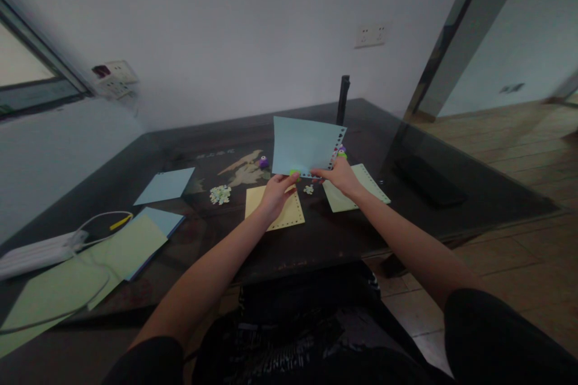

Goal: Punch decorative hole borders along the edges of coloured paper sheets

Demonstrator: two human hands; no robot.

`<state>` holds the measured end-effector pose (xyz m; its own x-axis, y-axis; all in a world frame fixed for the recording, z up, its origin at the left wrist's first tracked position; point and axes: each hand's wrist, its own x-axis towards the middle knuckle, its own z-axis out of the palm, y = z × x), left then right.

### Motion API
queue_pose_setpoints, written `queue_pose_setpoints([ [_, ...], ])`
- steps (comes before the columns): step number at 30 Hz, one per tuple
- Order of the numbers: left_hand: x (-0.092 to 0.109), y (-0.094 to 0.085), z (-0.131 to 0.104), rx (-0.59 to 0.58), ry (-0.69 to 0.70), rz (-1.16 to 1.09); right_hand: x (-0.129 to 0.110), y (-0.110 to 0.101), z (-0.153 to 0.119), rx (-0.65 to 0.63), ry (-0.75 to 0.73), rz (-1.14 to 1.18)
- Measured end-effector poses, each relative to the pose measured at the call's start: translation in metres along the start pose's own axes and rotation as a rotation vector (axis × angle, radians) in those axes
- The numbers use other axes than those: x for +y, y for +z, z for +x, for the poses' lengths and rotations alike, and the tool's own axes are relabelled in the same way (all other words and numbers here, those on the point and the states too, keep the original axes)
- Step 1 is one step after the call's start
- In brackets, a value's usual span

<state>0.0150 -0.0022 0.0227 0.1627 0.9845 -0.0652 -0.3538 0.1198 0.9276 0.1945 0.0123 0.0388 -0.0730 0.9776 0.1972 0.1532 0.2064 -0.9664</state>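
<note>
A blue sheet of paper (307, 144) is held up above the table, with small punched shapes along its right and lower edges. My left hand (279, 191) is closed at the sheet's lower edge on a small green punch (295, 175). My right hand (338, 175) pinches the sheet near its lower right corner. Beneath my left hand lies a yellow sheet (289, 214) with punched edges, and a pale green punched sheet (336, 197) is under my right hand. Small paper cutouts (308, 189) sit between them. Another green punch (342, 154) is just behind my right hand.
A purple punch (264, 162) and a pile of cutouts (220, 194) are left of centre. Further left are a blue sheet (166, 186), stacked green paper (130, 246) and a white power strip (40, 252) with a cable. A dark flat object (428, 180) lies at right.
</note>
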Motion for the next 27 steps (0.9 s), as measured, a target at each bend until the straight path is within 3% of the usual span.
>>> queue_pose_setpoints([
  [27,-0.0039,-0.0033,0.0033,0.002,0.033,0.019,-0.0047,0.0000,-0.0022,-0.001,-0.007,-0.026],
])
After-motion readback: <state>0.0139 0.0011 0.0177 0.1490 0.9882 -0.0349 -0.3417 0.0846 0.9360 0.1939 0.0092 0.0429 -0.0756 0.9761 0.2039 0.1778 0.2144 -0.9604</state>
